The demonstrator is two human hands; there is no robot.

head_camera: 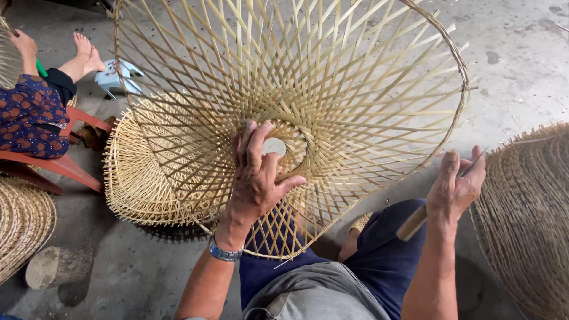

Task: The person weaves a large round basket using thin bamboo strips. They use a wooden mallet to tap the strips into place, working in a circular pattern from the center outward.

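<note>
Bamboo basket frame (332, 89) held by left hand (255, 178) clasped at its centre ring; right hand (456, 184), beside the frame's rim, closed on knife (415, 222) (keep blade angled away, trim cleanly).

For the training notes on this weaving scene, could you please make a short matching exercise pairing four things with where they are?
Things:
1. left hand
2. right hand
3. wooden log
4. red chair

Places:
A. on the floor, lower left
B. under a seated person, upper left
C. on the centre ring of the open bamboo frame
D. holding a wooden-handled knife, beside the frame's rim

Pairs: 1-C, 2-D, 3-A, 4-B
</note>
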